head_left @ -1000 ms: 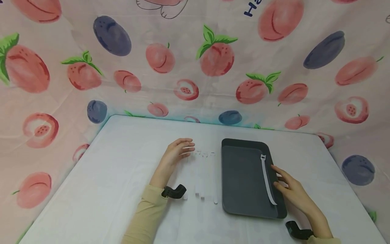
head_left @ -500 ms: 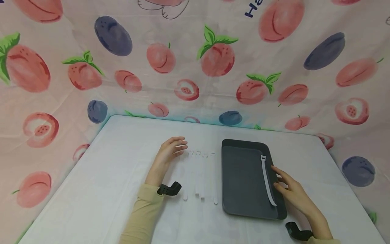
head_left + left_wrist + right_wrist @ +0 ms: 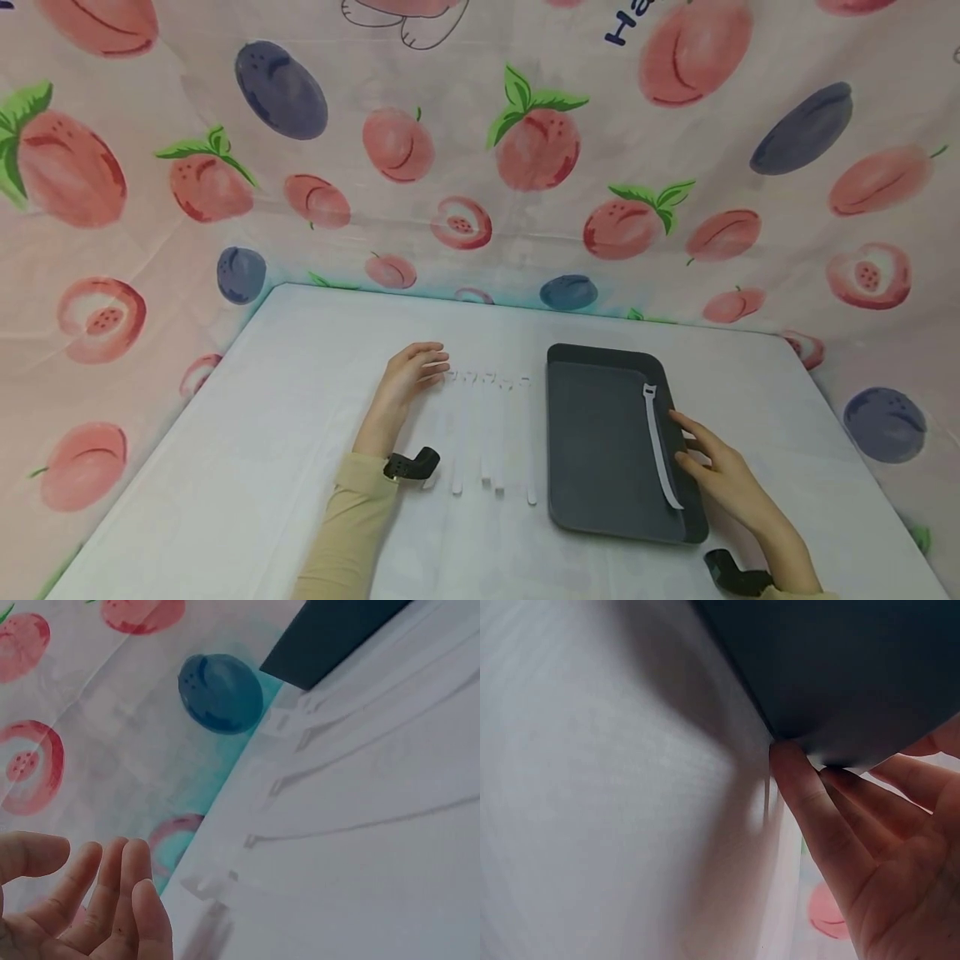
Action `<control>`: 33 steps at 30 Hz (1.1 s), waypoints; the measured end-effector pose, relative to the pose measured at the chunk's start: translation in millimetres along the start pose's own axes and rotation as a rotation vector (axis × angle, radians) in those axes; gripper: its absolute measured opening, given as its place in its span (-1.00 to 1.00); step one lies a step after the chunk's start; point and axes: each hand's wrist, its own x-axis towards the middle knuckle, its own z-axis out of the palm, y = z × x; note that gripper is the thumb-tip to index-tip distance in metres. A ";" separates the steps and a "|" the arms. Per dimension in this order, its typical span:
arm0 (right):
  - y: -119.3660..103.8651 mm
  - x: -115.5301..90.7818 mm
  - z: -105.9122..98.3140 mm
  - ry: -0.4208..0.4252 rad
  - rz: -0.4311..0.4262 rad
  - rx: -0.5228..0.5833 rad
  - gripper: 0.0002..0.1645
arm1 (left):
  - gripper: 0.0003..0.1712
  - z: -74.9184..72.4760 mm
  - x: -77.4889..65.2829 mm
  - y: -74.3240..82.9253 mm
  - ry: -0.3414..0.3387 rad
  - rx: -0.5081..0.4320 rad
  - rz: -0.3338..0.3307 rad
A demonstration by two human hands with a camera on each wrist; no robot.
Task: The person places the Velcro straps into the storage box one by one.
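Note:
Near the left of a row of thin white straps [image 3: 457, 467], my left hand [image 3: 406, 379] hovers with relaxed fingers and holds nothing. In the left wrist view that hand [image 3: 94, 900] shows its palm beside the small heads of the straps [image 3: 281, 784]. A dark grey rectangular tray [image 3: 600, 450] stands to the right. Lengthwise along its right side lies one white strap [image 3: 657, 450] with a slotted head. My right hand [image 3: 723, 475] rests against the tray's right edge. Its fingertips [image 3: 787, 757] touch the tray wall, fairly straight; part of the thumb is hidden.
The table [image 3: 277, 467] has a white cover. Behind it hangs a cloth printed with fruit [image 3: 457, 150]. Black cameras sit on the left wrist [image 3: 411, 463] and the right wrist [image 3: 735, 575].
My left hand has moved left, away from the tray, and more strap heads are uncovered. The right hand, the tray and its strap look unmoved.

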 end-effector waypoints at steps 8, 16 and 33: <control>2.2 1.3 0.7 0.013 -0.016 -0.014 -0.33 | -0.68 -0.7 10.6 -8.1 0.090 0.101 -0.046; -0.6 1.2 -3.1 -0.031 0.033 0.020 -0.31 | -0.73 -0.7 16.4 -22.8 0.144 0.308 0.014; -2.5 2.2 -5.0 -0.057 0.058 0.020 -0.31 | -0.74 1.9 21.3 -24.7 0.079 0.512 0.115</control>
